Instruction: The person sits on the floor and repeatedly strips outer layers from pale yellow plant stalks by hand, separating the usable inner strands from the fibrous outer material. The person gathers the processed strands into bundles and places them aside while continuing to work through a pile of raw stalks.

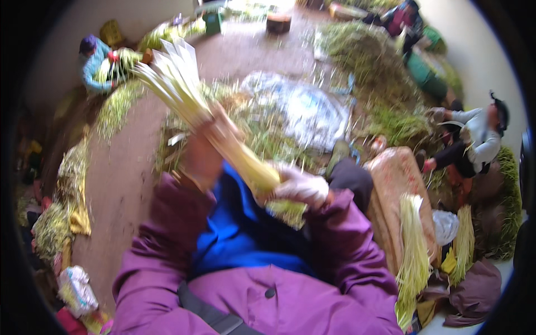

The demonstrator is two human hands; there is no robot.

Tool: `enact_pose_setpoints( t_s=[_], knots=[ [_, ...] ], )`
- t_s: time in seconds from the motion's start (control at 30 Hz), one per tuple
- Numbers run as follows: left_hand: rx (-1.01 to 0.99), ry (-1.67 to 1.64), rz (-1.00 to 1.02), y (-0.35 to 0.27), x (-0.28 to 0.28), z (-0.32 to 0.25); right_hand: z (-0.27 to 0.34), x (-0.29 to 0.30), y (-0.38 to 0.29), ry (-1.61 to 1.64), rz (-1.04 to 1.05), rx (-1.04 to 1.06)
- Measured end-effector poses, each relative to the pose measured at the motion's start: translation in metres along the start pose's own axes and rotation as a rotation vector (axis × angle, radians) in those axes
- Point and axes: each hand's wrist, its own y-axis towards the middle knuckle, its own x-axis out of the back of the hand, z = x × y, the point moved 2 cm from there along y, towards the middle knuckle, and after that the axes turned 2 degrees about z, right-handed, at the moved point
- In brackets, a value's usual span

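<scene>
A thick bundle of pale yellow-green plant stalks [248,164] slants across my front, its white ends fanned out at the upper left. Around its middle wraps my left hand [207,144], bare and motion-blurred. My right hand [302,185], in a whitish glove, grips the lower right end. Behind the bundle, a blue cloth [238,238] covers my lap. Loose green stalks [272,130] lie on the floor beyond my hands. To my right, a long bunch of pale stalks [408,259] rests partly on a folded brown sack [402,180].
A crumpled clear plastic sheet [310,109] lies ahead, beside a large heap of green stalks [356,54]. One person [481,134] sits at right, another [402,21] at the upper right, a third [94,63] at the upper left. A round stump-like block [278,24] stands farther off.
</scene>
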Motion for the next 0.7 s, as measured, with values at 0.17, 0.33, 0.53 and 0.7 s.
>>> enact_pose_setpoints(
  t_s=[0.17,0.33,0.53,0.7],
  knots=[
    [-0.131,-0.221,0.134,-0.031,0.044,-0.129,-0.005,0.056,0.028,-1.191,-0.424,-0.143],
    [-0.356,0.000,-0.332,-0.086,0.106,-0.170,-0.018,0.082,0.012,-1.559,-0.572,-0.566],
    [-0.407,-0.051,-0.403,-0.115,0.154,-0.172,-0.014,0.048,0.010,-1.005,-0.629,-0.134],
    [-0.408,-0.061,-0.299,-0.099,0.142,-0.164,-0.007,-0.009,0.024,-0.922,-0.410,-0.016]
  ],
)
